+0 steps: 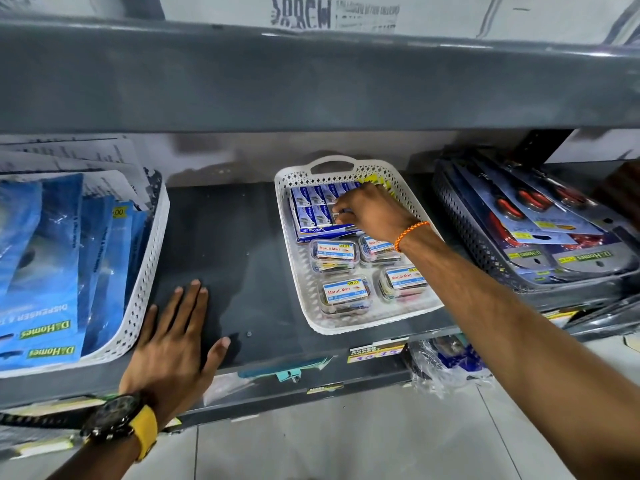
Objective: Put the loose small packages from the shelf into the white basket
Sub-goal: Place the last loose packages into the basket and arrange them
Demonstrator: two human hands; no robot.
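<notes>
The white basket (299,271) stands on the grey shelf (225,258), right of centre. Its far half holds rows of small blue boxes (313,202) over a longer blue box (325,231). Clear tubs of clips (333,254) fill the near half. My right hand (370,211) reaches into the basket, fingertips pinched on one small blue box at the rows' right end. My left hand (173,341) lies flat, fingers spread, on the bare shelf left of the basket, holding nothing. No loose package shows on the shelf between the baskets.
A white basket of blue packets and papers (145,271) sits at the left. A dark basket of carded scissors (485,244) stands at the right. The upper shelf's front edge (311,81) overhangs close above. Price tags and plastic-wrapped goods (446,362) hang below.
</notes>
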